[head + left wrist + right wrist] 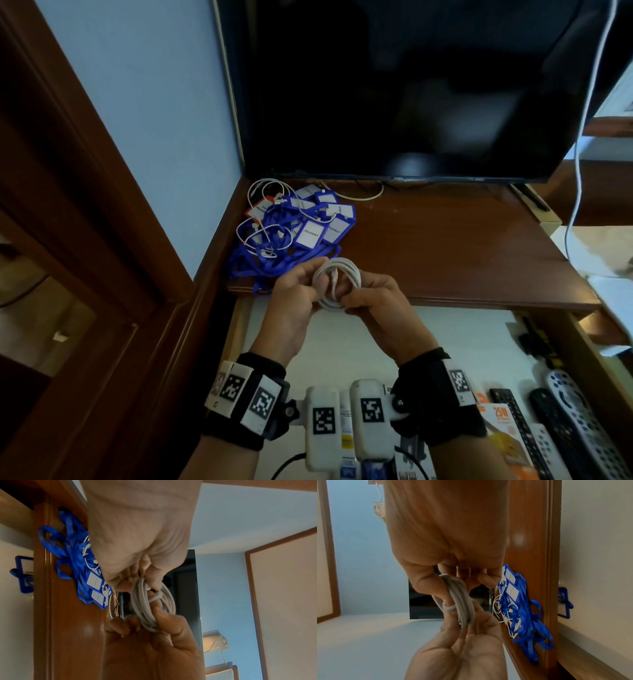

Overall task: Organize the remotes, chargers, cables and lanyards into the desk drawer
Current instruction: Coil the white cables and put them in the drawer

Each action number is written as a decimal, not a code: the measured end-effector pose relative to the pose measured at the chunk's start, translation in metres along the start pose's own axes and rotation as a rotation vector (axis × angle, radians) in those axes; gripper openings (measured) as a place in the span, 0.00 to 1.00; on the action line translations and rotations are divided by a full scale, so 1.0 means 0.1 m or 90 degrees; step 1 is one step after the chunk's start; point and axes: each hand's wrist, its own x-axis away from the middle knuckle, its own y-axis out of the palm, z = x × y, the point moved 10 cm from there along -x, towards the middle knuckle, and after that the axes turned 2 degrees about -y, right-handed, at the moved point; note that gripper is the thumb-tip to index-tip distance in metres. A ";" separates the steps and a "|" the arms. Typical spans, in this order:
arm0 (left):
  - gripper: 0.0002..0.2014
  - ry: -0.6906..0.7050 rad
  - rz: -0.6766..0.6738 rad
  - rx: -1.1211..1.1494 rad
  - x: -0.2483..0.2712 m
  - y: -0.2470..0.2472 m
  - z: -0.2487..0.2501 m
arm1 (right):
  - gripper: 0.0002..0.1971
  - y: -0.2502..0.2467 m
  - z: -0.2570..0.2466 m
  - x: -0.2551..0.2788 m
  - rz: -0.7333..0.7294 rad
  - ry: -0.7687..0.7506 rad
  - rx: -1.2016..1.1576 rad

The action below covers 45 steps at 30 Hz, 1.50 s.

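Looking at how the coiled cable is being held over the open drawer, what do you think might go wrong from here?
1. The white cable coil is held only by both hands' fingertips, left hand and right hand; if either grip loosens, the loops may spring apart.
2. Thin white cables are tangled in the blue lanyards on the desk, so lifting one could drag others off the edge.

The coiled cable (337,282) is white, greyer in the wrist views. The lanyards (294,236) are bright blue with white cards lettered in black. The desk (445,246) is reddish-brown wood; the drawer (342,339) floor looks off-white. The remotes (548,428) are black and, perhaps, grey. The wall (154,120) is pale blue.
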 end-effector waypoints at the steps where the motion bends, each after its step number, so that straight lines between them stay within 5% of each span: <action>1: 0.16 -0.002 -0.016 -0.003 0.01 0.03 0.00 | 0.07 0.01 -0.01 0.01 -0.014 -0.003 -0.006; 7: 0.15 -0.005 -0.042 -0.024 0.05 0.08 -0.02 | 0.16 -0.04 0.07 0.02 -0.011 0.028 -0.006; 15: 0.13 0.006 -0.057 -0.004 0.10 0.09 0.02 | 0.07 -0.20 0.09 0.12 0.044 -0.021 -0.087; 18: 0.12 -0.002 -0.073 -0.036 0.11 0.12 -0.04 | 0.17 -0.25 0.05 0.13 0.039 -0.052 -0.103; 26: 0.12 -0.008 -0.143 -0.025 0.18 0.22 -0.14 | 0.08 -0.33 0.05 0.20 0.103 -0.016 -0.069; 32: 0.12 -0.044 -0.112 0.027 0.21 0.25 -0.24 | 0.07 -0.56 0.03 0.24 0.173 0.001 0.019; 35: 0.15 -0.013 -0.096 -0.076 0.19 0.27 -0.24 | 0.08 -0.64 0.03 0.23 0.194 0.005 0.033; 40: 0.06 0.051 0.136 -0.222 0.07 -0.02 -0.25 | 0.06 -0.64 0.13 0.21 0.172 0.025 0.042; 43: 0.03 0.075 0.143 -0.248 0.06 0.01 -0.28 | 0.06 -0.70 0.21 0.18 0.164 0.045 0.045; 45: 0.10 0.071 0.148 -0.258 0.05 0.04 -0.31 | 0.07 -0.74 0.26 0.15 0.159 0.052 0.043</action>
